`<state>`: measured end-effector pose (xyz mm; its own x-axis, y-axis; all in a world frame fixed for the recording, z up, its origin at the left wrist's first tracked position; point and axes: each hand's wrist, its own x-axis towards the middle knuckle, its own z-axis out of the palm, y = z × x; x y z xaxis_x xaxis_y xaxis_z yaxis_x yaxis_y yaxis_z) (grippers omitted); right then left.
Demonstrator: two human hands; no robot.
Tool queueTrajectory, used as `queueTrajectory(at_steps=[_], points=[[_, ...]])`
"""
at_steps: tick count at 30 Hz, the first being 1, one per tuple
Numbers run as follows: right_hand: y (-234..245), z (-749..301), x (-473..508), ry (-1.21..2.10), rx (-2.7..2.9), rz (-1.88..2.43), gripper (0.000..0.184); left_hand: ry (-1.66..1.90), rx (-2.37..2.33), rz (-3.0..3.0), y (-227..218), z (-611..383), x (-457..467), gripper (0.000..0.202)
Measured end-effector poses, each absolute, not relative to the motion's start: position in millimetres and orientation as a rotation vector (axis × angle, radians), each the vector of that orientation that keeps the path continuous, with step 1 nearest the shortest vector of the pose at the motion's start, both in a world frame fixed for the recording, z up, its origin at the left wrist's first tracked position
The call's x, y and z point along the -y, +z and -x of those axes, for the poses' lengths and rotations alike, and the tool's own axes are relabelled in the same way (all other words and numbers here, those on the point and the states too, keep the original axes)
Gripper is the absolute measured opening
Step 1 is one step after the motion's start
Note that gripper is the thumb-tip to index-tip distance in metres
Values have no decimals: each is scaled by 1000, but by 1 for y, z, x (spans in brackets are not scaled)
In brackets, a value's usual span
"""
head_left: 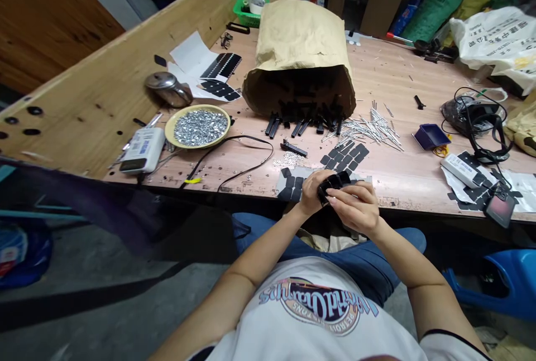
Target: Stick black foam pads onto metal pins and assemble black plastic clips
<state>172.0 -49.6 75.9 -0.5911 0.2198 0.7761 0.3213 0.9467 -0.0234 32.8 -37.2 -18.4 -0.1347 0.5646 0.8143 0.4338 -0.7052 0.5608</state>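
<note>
Both hands are at the table's front edge around a black plastic part (336, 182), boxy with several sections. My left hand (312, 192) wraps its left end. The fingers of my right hand (355, 206) pinch it from the right and below. Under and beside the hands lie black rounded pads (293, 187) on a pale sheet. Beyond them are more dark pads (345, 155), a scatter of tiny metal pieces (290, 159) and a single black plastic piece (293, 149). The part's underside is hidden by the fingers.
A large paper sack (301, 32) lies open toward me, black pieces spilling out. Thin metal rods (374, 131) are heaped to its right. On the left stand a yellow bowl (170, 129) of small metal pieces and a white box (143, 149). A navy tray (431, 136) sits right.
</note>
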Motion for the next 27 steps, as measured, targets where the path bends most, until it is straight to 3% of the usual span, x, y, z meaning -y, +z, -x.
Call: queueTrajectory(at_steps=[9, 15, 17, 23, 27], points=[[82, -161, 54, -334, 2192, 368, 18, 2093, -1053, -2011, -16, -31, 38, 27], [79, -168, 53, -263, 2294, 515, 14, 2054, -1045, -2003, -18, -29, 37, 26], [73, -176, 31, -241, 2267, 680, 24, 2067, -1095, -1951, -19, -29, 37, 31], [39, -182, -77, -183, 2497, 1502, 26, 2092, -1346, -1493, -25, -33, 34, 27], [18, -170, -114, -11, 2744, 1558, 26, 2055, -1439, -1336, -23, -35, 34, 29]])
